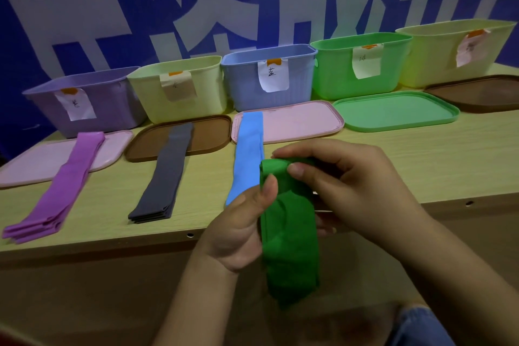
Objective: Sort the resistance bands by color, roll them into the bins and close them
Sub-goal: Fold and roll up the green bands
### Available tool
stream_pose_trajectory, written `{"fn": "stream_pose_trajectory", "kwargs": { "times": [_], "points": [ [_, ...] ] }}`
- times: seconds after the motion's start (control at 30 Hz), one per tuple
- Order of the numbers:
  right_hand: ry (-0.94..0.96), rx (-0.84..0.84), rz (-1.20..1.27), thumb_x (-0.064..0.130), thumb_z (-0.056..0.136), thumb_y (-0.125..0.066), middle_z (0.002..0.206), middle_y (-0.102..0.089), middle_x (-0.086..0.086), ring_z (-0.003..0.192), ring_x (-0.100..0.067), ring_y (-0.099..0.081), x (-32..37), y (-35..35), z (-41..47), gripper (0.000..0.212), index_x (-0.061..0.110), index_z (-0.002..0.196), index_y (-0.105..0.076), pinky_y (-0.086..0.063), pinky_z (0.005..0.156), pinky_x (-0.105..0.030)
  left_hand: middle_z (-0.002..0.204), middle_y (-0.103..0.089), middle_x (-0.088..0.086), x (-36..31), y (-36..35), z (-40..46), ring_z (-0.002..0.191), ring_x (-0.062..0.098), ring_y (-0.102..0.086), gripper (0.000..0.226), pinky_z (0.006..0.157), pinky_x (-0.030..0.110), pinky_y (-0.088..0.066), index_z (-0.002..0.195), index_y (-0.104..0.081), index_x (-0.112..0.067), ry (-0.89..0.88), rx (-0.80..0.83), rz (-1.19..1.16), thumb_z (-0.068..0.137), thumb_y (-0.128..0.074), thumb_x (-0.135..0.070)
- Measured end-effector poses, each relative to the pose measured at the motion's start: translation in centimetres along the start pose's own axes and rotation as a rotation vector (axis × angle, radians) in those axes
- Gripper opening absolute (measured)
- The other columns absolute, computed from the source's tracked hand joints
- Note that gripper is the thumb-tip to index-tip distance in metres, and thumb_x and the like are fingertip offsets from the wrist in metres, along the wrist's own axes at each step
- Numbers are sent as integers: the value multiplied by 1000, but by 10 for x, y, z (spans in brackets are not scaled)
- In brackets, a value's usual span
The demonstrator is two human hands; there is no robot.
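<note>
Both hands hold a green resistance band (290,236) in front of the table's near edge. My right hand (351,180) pinches its rolled top end. My left hand (241,227) grips the band just below, thumb on the roll. The rest of the band hangs down loose. A purple band (60,188), a dark grey band (165,174) and a blue band (247,154) lie flat on the table, each reaching onto a lid. Behind them stand open bins with paper labels: purple (84,104), pale green (182,87), blue (269,76), green (362,67), yellow (455,53).
Lids lie flat in front of the bins: pink (33,163), brown (207,135), pink (303,123), green (396,112), brown (477,93). The wooden table's (449,166) front edge runs below the bands. A blue wall with white lettering stands behind.
</note>
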State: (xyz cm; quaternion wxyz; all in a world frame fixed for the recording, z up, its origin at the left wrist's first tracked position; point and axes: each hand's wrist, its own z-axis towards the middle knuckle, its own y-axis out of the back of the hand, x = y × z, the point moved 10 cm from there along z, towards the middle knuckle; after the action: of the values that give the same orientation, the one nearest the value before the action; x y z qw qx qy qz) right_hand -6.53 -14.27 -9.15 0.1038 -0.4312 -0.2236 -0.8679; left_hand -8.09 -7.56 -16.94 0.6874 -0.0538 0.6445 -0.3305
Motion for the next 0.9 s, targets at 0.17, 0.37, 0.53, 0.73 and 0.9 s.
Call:
{"fn": "stream_pose_trajectory", "kwargs": {
  "times": [0.17,0.37,0.53,0.73,0.9],
  "points": [
    [101,-52,-134,15,81,-67,67,-60,35,64,16,-58,15,3,5,20,19,99,-74,-38,60,0,113,-70,0,-12,-2,4,111,17,-63,59,92,35,-52,108,-71,-29,-102,-98,227,61,-75,-64],
    [94,-109,-84,10,84,-68,71,-69,15,38,-2,-57,15,11,1,20,27,93,-73,-44,40,-17,67,-65,5,-7,-12,9,62,19,-63,58,63,33,-53,78,-69,-16,-126,-141,335,64,-66,-72],
    [178,-109,-163,8,79,-63,79,-65,18,61,11,-59,25,17,4,19,9,95,-73,-41,60,-3,47,-44,-2,-17,-16,10,39,7,-38,47,44,21,-31,74,-64,-22,-194,-187,434,76,-54,-69],
    [243,-205,-204,11,81,-63,82,-69,9,49,1,-62,30,17,-5,19,21,95,-71,-48,49,-12,47,-48,-4,-28,-10,4,44,10,-47,67,45,18,-37,60,-55,-19,-283,-304,666,69,-43,-84],
    [340,-287,-376,3,80,-66,89,-72,3,75,-6,-65,35,3,-15,19,13,94,-74,-51,64,-11,44,-52,-2,-25,8,-2,45,12,-53,78,47,23,-44,51,-59,-23,-241,-433,686,52,-36,-97]
  ]
}}
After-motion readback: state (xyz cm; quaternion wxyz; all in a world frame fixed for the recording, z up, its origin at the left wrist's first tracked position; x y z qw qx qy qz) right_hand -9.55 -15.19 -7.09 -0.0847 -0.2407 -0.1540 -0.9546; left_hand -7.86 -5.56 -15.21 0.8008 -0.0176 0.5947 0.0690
